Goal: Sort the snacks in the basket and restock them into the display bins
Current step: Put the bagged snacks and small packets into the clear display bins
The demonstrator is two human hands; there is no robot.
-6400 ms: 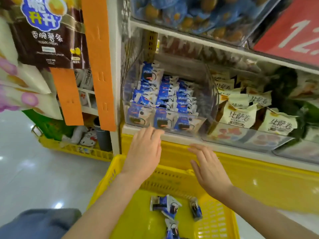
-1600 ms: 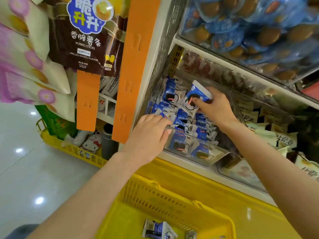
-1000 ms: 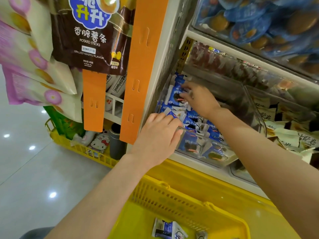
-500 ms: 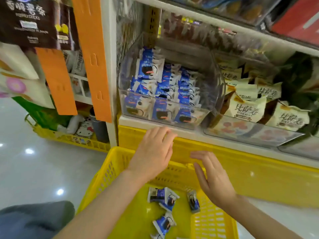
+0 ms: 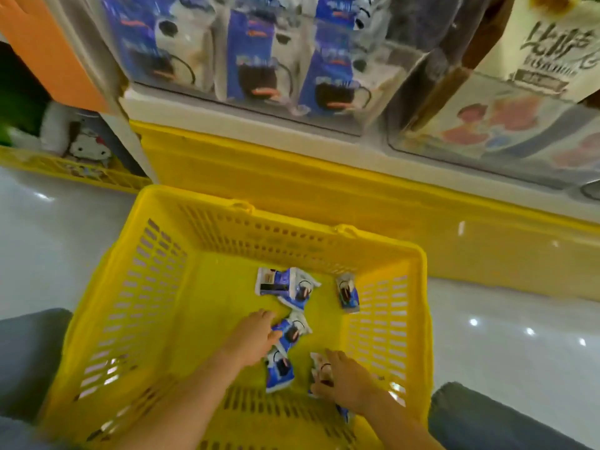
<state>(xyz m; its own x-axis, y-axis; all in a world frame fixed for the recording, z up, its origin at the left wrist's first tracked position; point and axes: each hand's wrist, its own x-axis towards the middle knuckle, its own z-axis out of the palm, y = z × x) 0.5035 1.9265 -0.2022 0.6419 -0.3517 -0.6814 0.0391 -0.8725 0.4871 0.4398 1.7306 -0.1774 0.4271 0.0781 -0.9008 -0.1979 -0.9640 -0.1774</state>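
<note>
— Left hand?
— Down on the basket floor, fingers loosely spread and slack, tips touching a blue-and-white snack packet. Nothing pinched or lifted.
— Right hand?
— Lying flat over a pale packet near the basket's near right corner. Fingers stretched forward on top of it, not curled; whether gripping or merely pressing, cannot tell.
— Remaining stock?
— Scattered on the floor of the yellow basket: a pair of overlapping packets toward the far wall, a single packet against the right wall, another packet between the two hands. Small crinkled foil pillows, blue and white with a dark round biscuit printed on each.
— Basket itself?
— Hard glossy plastic, rectangular, walls pierced with rows of slots, rim rounded. Left half of the floor bare, so plenty of room there; right side crowded by packets and both wrists.
— Above?
— Clear plastic display bin on a white shelf edge, packed with the same blue packets standing upright behind its front wall. Beside it on the right, a second clear bin with cream-coloured bags. Below the shelf, a yellow base panel just behind the basket's far rim.
— Surroundings?
— Shiny pale floor with light spots on either side.
</note>
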